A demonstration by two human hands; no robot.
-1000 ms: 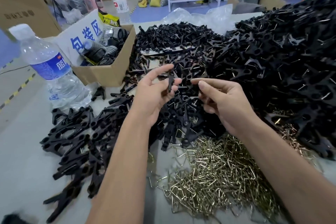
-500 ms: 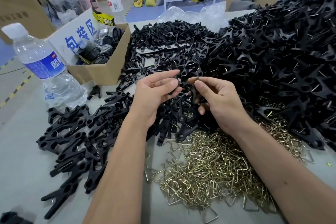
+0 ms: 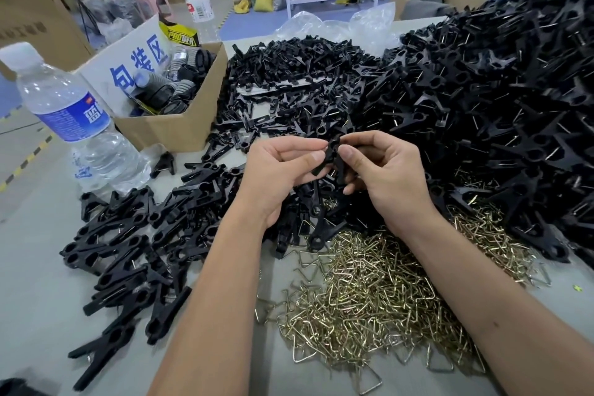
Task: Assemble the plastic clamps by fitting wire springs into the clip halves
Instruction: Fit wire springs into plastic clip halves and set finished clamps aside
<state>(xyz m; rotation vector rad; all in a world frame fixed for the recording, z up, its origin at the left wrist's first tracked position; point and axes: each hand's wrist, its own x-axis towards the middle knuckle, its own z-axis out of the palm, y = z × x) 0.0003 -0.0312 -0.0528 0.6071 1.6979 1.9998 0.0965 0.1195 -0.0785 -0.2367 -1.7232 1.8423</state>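
Both grips meet at the centre: our left hand (image 3: pixel 283 170) and right hand (image 3: pixel 382 170) pinch two black clip halves (image 3: pixel 331 156) between thumb and fingertips, pressed together above the surface (image 3: pixel 35 267). We judge the halves light, stiff and slightly slick, best held near the pivot ring. Just below the grips lies the heap of brass-coloured wire springs (image 3: pixel 369 292), thin and springy, likely to snag; we would take one by its bent corner. To the right of the grips rises a pile of black clamps (image 3: pixel 482 100).

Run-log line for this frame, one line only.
step: mating clip halves | left hand: pinching halves | right hand: pinching halves | wire springs: piled on table, none visibly fitted
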